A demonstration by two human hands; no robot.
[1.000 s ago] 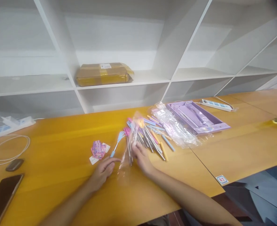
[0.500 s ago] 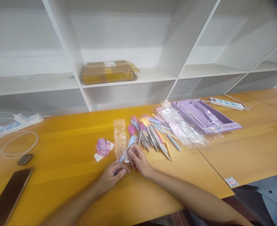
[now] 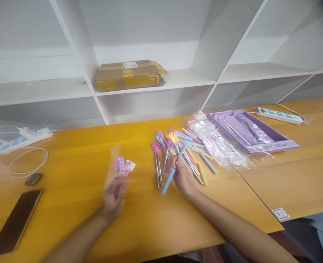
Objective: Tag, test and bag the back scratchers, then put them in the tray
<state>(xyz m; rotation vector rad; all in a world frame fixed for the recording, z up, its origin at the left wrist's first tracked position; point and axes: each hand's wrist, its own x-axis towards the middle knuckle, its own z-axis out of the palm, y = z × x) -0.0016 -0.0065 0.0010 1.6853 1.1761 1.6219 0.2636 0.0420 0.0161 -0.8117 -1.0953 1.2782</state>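
Note:
My right hand (image 3: 182, 175) is closed around a back scratcher with a blue claw head and blue grip (image 3: 169, 180), tilted up to the right. My left hand (image 3: 114, 197) is closed and smeared by motion. A pale see-through plastic bag (image 3: 113, 157), badly blurred, stands up from its fingers. Behind that hand lies a small pile of pink and purple cards (image 3: 124, 167). Just beyond my right hand are several back scratchers (image 3: 172, 138) with pink, blue and yellow heads and metal rods. Loose coloured grips (image 3: 208, 163) lie to their right.
Clear plastic bags (image 3: 219, 142) and a purple tray-like box (image 3: 271, 148) are at the right. A phone (image 3: 15, 223), a small dark case (image 3: 33, 179) and a power strip (image 3: 24, 140) are on the left. A taped carton (image 3: 128, 76) sits on the shelf.
The plastic bag has left its place on the table and moved left with my left hand. My right hand has moved right, now holding the blue back scratcher alone. The view has shifted slightly.

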